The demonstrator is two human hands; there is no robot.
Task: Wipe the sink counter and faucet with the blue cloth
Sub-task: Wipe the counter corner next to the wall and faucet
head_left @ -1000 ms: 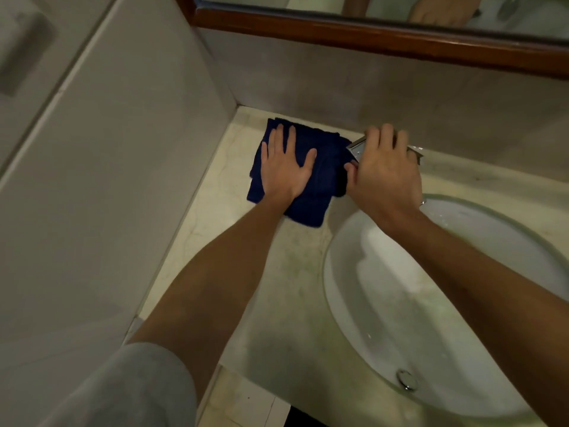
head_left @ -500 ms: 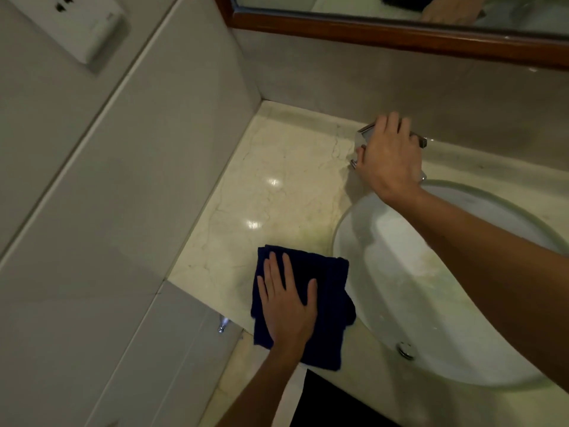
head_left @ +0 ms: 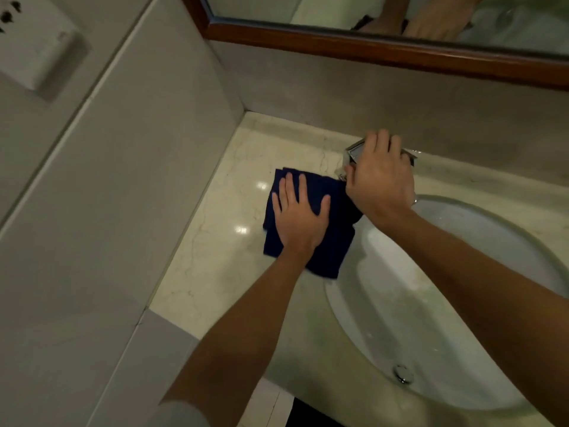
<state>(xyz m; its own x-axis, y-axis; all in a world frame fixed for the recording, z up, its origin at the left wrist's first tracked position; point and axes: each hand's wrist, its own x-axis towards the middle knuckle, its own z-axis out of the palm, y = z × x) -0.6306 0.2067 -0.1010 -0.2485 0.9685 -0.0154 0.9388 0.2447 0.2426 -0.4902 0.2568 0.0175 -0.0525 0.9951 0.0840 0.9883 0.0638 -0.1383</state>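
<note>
Right now, step: wiping the counter [head_left: 215,266] strip left of the basin; faucet looks not yet wiped, my guess.
L hand: left hand [head_left: 300,215] lies flat, fingers straight and together, palm pressing the blue cloth [head_left: 331,251] onto the marble. No curl, no pinch.
R hand: right hand [head_left: 381,183] draped over the faucet [head_left: 354,155], fingers bent over its top; looks like a bracing hold, but can't tell how firmly it grips.
Cloth pos: folded, on the counter btwn side wall and sink basin [head_left: 462,303], its right edge tucked under the R wrist, near corner just at the basin rim.
How to do it well: keep palm flat w/ even pressure so the whole fold stays in contact; overlap passes, work from back wall toward the front edge.
Watch: cloth corner may slip over the rim into the basin; keep strokes on the marble.
Next, prob: back corner by the wall, then around the faucet base, which needs the R hand out of the way.
Other: wood-framed mirror [head_left: 369,47] above, wall socket [head_left: 34,50] upper left.
</note>
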